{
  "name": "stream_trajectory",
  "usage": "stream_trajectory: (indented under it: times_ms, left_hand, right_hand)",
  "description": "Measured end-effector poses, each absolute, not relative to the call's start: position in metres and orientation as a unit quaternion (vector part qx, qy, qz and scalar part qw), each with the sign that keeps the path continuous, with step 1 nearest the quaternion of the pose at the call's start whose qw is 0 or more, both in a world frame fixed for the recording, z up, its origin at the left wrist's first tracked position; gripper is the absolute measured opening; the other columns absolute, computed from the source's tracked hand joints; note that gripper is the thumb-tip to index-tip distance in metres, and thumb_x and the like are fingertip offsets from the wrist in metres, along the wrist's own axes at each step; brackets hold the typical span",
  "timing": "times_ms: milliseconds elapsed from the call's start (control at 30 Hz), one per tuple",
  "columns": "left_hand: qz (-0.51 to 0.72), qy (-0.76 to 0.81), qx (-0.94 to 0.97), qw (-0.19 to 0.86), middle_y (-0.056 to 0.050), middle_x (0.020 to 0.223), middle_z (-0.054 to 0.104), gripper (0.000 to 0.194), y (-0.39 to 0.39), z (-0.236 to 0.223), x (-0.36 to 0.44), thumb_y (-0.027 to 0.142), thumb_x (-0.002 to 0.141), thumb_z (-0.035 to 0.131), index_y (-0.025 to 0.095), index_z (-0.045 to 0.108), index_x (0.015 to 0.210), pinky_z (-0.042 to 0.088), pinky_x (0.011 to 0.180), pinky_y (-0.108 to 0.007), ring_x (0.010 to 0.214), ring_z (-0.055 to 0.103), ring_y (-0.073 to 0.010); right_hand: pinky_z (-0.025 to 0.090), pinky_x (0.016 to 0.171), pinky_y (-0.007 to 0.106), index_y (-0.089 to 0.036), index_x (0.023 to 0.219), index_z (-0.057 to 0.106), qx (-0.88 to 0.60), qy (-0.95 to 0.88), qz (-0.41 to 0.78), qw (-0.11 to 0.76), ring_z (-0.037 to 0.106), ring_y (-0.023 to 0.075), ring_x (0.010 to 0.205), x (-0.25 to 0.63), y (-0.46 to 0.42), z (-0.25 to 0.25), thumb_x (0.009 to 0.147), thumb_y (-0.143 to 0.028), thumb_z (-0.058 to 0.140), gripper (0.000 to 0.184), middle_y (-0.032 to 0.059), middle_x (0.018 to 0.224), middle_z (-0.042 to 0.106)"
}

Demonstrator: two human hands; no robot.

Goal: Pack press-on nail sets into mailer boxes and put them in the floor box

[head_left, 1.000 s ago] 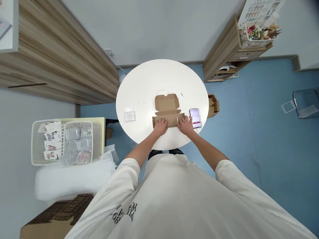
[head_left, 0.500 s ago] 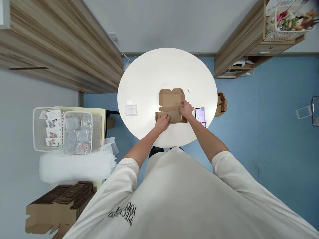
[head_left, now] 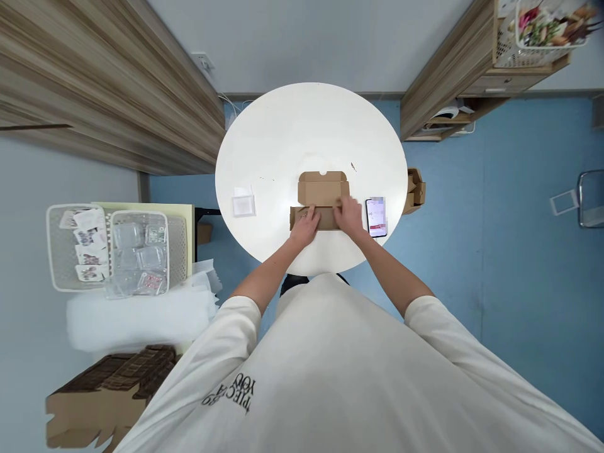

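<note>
A brown cardboard box (head_left: 323, 192), partly folded, lies on the white round table (head_left: 306, 126) with its notched lid panel spread toward the far side. On the left part of its near section rests my left hand (head_left: 304, 228), closed over the cardboard with its fingertips at the fold line. My right hand (head_left: 350, 216) grips the right end of the box with bent fingers, slightly blurred. The fingers of both hands hide parts of the side flaps.
A lit phone (head_left: 376, 218) lies right of the box, a clear plastic case (head_left: 243, 206) to the left. Small scraps (head_left: 353, 167) dot the tabletop. White baskets (head_left: 139, 251) of cards and clear boxes stand left, near a white packing roll (head_left: 141, 321) and stacked cardboard (head_left: 94, 415).
The near section of the box has been folded narrower. My left hand has slid forward to the fold line, and my right hand has shifted slightly nearer me. The view has moved a little.
</note>
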State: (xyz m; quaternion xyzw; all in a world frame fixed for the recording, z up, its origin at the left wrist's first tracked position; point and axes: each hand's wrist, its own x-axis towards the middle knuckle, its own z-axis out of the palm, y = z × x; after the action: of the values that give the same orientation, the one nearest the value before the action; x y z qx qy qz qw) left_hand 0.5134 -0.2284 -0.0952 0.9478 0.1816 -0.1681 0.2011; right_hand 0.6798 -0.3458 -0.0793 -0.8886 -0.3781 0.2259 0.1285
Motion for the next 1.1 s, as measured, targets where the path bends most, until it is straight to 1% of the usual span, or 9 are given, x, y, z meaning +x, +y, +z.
stream_trajectory:
  times_ms: [67, 167, 300, 433, 533, 667, 833, 967, 1100]
  left_hand:
    - [-0.165, 0.185, 0.946, 0.209, -0.017, 0.170, 0.013, 0.056, -0.230, -0.095, 0.512, 0.022, 0.093, 0.057, 0.019, 0.041, 0.146, 0.048, 0.093, -0.051, 0.109, 0.064, -0.0370]
    - [-0.157, 0.184, 0.946, 0.217, -0.018, 0.168, 0.017, 0.054, -0.230, -0.096, 0.513, 0.021, 0.093, 0.057, 0.018, 0.042, 0.144, 0.048, 0.093, -0.051, 0.109, 0.064, -0.0372]
    - [-0.133, 0.176, 0.948, 0.228, -0.019, 0.167, 0.019, 0.057, -0.228, -0.095, 0.511, 0.018, 0.089, 0.058, 0.017, 0.043, 0.144, 0.041, 0.103, -0.055, 0.122, 0.057, -0.0398]
    - [-0.097, 0.174, 0.953, 0.226, -0.018, 0.166, 0.023, 0.066, -0.222, -0.085, 0.497, 0.011, 0.082, 0.058, 0.019, 0.043, 0.145, 0.025, 0.117, -0.059, 0.145, 0.034, -0.0395]
    - [-0.084, 0.230, 0.945, 0.218, -0.017, 0.166, 0.021, 0.075, -0.214, -0.076, 0.479, 0.009, 0.078, 0.057, 0.021, 0.038, 0.150, 0.023, 0.117, -0.060, 0.150, 0.024, -0.0388]
    - [-0.086, 0.323, 0.914, 0.230, -0.018, 0.163, 0.024, 0.078, -0.204, -0.077, 0.466, 0.014, 0.081, 0.057, 0.024, 0.031, 0.154, 0.034, 0.110, -0.060, 0.143, 0.034, -0.0405]
    - [-0.089, 0.357, 0.888, 0.277, -0.017, 0.145, 0.043, 0.063, -0.200, -0.097, 0.473, 0.024, 0.088, 0.058, 0.024, 0.040, 0.148, 0.044, 0.104, -0.054, 0.128, 0.050, -0.0374]
    - [-0.077, 0.373, 0.867, 0.322, -0.015, 0.137, 0.046, 0.054, -0.204, -0.101, 0.479, 0.020, 0.092, 0.052, 0.024, 0.044, 0.145, 0.052, 0.097, -0.048, 0.112, 0.061, -0.0309]
    - [-0.066, 0.362, 0.860, 0.355, -0.014, 0.140, 0.044, 0.061, -0.210, -0.087, 0.478, 0.014, 0.093, 0.045, 0.027, 0.035, 0.152, 0.057, 0.085, -0.043, 0.099, 0.066, -0.0255]
  right_hand:
    - [0.037, 0.101, 0.047, -0.017, 0.157, 0.031, -0.851, -0.434, 0.283, 0.082, 0.050, 0.0362, 0.121, 0.666, -0.349, -0.078, 0.097, -0.044, 0.049, 0.068, 0.0188, 0.136, 0.057]
    - [0.036, 0.104, 0.044, -0.015, 0.164, 0.009, -0.836, -0.454, 0.306, 0.025, 0.048, 0.0369, 0.127, 0.654, -0.351, -0.080, 0.092, -0.050, 0.060, 0.095, 0.0199, 0.141, 0.053]
    - [0.037, 0.105, 0.042, -0.012, 0.164, 0.003, -0.833, -0.455, 0.315, 0.006, 0.048, 0.0361, 0.128, 0.652, -0.348, -0.080, 0.091, -0.045, 0.063, 0.100, 0.0217, 0.141, 0.053]
    - [0.039, 0.104, 0.043, -0.011, 0.164, -0.003, -0.833, -0.444, 0.329, 0.000, 0.048, 0.0367, 0.128, 0.651, -0.344, -0.077, 0.092, -0.043, 0.061, 0.101, 0.0227, 0.146, 0.049]
    - [0.043, 0.102, 0.044, -0.013, 0.164, -0.009, -0.830, -0.433, 0.351, -0.006, 0.050, 0.0364, 0.126, 0.648, -0.344, -0.075, 0.094, -0.044, 0.058, 0.102, 0.0226, 0.148, 0.047]
    - [0.044, 0.102, 0.043, -0.015, 0.164, -0.011, -0.830, -0.425, 0.362, -0.015, 0.049, 0.0362, 0.127, 0.647, -0.344, -0.073, 0.094, -0.046, 0.057, 0.103, 0.0218, 0.148, 0.046]
    - [0.044, 0.103, 0.042, -0.016, 0.163, -0.015, -0.826, -0.424, 0.370, -0.022, 0.047, 0.0352, 0.131, 0.645, -0.345, -0.071, 0.094, -0.048, 0.056, 0.104, 0.0209, 0.151, 0.043]
    - [0.045, 0.102, 0.041, -0.016, 0.164, -0.013, -0.830, -0.419, 0.367, -0.022, 0.047, 0.0348, 0.131, 0.644, -0.344, -0.070, 0.094, -0.048, 0.056, 0.103, 0.0204, 0.151, 0.043]
    - [0.045, 0.103, 0.042, -0.017, 0.163, -0.014, -0.830, -0.418, 0.368, -0.029, 0.046, 0.0354, 0.132, 0.644, -0.343, -0.071, 0.093, -0.048, 0.058, 0.105, 0.0207, 0.152, 0.042]
